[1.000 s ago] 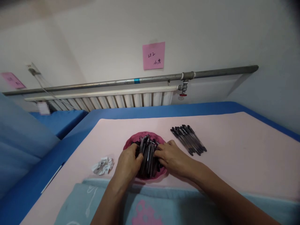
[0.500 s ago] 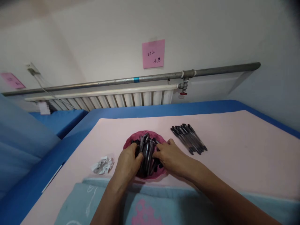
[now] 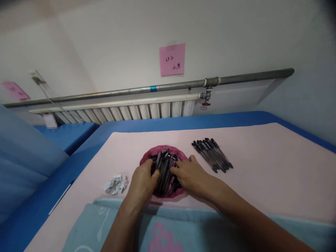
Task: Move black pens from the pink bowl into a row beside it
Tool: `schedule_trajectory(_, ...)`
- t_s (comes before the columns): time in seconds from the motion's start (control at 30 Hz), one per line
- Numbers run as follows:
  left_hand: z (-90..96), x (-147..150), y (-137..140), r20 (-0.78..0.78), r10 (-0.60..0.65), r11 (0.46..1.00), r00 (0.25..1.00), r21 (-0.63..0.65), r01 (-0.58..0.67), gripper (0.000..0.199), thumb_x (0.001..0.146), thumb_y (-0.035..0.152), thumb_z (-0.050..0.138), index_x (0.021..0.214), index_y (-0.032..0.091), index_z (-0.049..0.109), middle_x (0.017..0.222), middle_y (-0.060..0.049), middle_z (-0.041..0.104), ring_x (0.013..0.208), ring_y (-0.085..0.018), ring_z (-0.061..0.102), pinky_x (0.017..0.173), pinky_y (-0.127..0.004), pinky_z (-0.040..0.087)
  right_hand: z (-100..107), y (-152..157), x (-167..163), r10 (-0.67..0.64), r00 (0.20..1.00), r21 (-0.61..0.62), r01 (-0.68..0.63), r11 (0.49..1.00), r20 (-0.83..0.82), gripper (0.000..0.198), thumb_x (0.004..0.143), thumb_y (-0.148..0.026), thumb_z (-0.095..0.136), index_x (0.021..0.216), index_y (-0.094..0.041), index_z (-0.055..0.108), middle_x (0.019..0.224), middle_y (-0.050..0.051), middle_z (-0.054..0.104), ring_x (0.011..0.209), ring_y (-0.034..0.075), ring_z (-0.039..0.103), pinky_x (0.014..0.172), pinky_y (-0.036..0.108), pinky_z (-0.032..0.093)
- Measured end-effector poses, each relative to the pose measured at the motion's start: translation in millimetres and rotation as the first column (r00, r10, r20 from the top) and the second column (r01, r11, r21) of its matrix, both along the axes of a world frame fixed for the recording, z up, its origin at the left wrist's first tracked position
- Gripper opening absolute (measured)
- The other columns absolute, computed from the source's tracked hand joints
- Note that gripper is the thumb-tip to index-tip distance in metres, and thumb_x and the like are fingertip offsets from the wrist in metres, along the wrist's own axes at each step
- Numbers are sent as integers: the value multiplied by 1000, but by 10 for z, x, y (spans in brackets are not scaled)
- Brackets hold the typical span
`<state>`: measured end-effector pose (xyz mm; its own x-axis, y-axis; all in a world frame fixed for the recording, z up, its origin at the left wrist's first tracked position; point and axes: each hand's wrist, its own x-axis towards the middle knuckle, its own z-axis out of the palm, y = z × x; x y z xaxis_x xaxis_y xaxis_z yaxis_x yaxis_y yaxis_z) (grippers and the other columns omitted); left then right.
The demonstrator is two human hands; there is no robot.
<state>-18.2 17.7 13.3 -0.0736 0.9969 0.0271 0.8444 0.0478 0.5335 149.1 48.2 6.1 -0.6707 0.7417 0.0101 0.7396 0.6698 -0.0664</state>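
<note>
Black pens (image 3: 165, 171) lie heaped in a round pink basket (image 3: 160, 148), mostly pointing away from me. My left hand (image 3: 144, 178) is curled over the basket's left side, its thumb and fingers closed about pens at the left of the heap. From the right, my right hand (image 3: 189, 175) reaches over the rim with bent fingers pressed on pens there. Some fingertips of both hands are hidden among the pens. Beyond my right hand, a row of several black-capped pens (image 3: 212, 154) lies side by side on the pink sheet (image 3: 262, 168).
Crumpled white paper (image 3: 116, 184) lies left of the basket. A folded blue-green towel (image 3: 115, 220) lies along the near edge under my forearms. Behind the blue bed edge (image 3: 183, 120) are a white radiator (image 3: 154, 111), a metal pipe (image 3: 118, 92) and the wall.
The pens between my hands have settled lower and spread out in the basket. Both hands stay at its two sides, with little movement. The row of pens is unchanged.
</note>
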Motion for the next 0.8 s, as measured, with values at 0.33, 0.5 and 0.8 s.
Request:
schedule_trajectory(0.33, 18, -8, -10, -15, 6, 1000, 1000, 0, -6, 12, 74, 23, 45, 80, 18, 54, 75, -4, 64, 69, -16, 56, 61, -25, 34, 18, 35, -40, -55, 998, -76, 54, 996, -17, 19, 74, -11, 45, 75, -19, 62, 75, 6, 65, 66, 18, 53, 69, 35, 23)
schedule_trajectory(0.5, 43, -18, -15, -2, 15, 1000, 1000, 16, -15, 11, 74, 23, 46, 78, 18, 55, 72, -4, 63, 67, -16, 56, 59, -26, 34, 13, 50, -52, -223, 970, -125, 210, 970, -101, 21, 75, -13, 43, 71, -19, 62, 69, 5, 66, 66, 18, 54, 70, 32, 26)
schedule_trajectory(0.8, 5, -61, -5, 557, 37, 999, 830, -1, -44, 13, 71, 28, 52, 77, 17, 58, 72, 0, 62, 67, -13, 55, 61, -23, 41, 151, 81, 36, -319, 791, -276, 198, 941, -522, 18, 74, -20, 46, 78, -20, 63, 72, -1, 67, 66, 14, 58, 64, 25, 37)
